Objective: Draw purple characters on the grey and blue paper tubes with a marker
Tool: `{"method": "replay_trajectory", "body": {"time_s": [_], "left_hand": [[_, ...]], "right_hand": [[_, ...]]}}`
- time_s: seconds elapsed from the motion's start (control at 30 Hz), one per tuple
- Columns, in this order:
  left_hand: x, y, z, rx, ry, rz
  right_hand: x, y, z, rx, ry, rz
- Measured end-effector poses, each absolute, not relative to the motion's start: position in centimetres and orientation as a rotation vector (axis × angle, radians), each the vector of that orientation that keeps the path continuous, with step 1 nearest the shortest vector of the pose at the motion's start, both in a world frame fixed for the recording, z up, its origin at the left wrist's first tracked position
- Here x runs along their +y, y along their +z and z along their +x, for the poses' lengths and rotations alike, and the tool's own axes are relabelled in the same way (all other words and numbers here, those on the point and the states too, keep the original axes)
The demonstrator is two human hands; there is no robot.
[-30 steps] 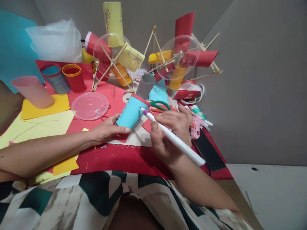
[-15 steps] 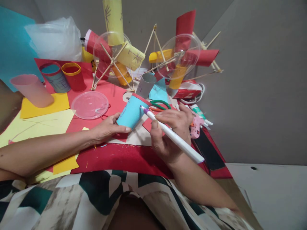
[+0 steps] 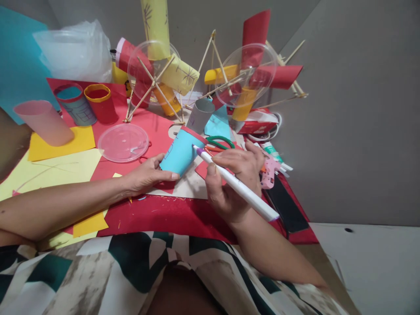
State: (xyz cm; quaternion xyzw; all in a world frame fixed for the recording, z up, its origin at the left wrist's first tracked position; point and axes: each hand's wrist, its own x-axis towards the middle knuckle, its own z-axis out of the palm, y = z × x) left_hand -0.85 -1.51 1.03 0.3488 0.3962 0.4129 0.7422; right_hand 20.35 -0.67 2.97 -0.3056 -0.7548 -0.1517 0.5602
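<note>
A blue paper-covered tube (image 3: 182,153) with a red rim leans tilted in front of me, gripped at its lower end by my left hand (image 3: 152,176). Purple lines are drawn on its left side. My right hand (image 3: 234,179) is closed around a white marker (image 3: 243,192) with a purple tip, and that tip is at the tube's blue surface near the rim. Whether it presses on the paper I cannot tell. Behind the tube stands a grey tube (image 3: 201,116), and green-handled scissors (image 3: 220,142) lie just beyond my right fingers.
Two stick-and-paper wheels, the left wheel (image 3: 153,82) and right wheel (image 3: 246,75), stand at the back. At left are a pink cup (image 3: 44,124), a blue tube (image 3: 77,107), a red tube (image 3: 101,107) and a clear lid (image 3: 123,143). A black phone (image 3: 287,203) lies at right.
My hands, the tube and the marker have hardly moved. The view has shifted very slightly; the marker tip stays at nearly the same spot on the tube.
</note>
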Motion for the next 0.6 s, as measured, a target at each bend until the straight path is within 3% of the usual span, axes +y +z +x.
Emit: {"method": "replay_trajectory", "body": {"time_s": [0.6], "left_hand": [[-1.5,1.25,-0.72,0.857,0.905,0.747]], "right_hand": [[-0.83,3.19,20.62,-1.78,-0.323,-0.716]]}}
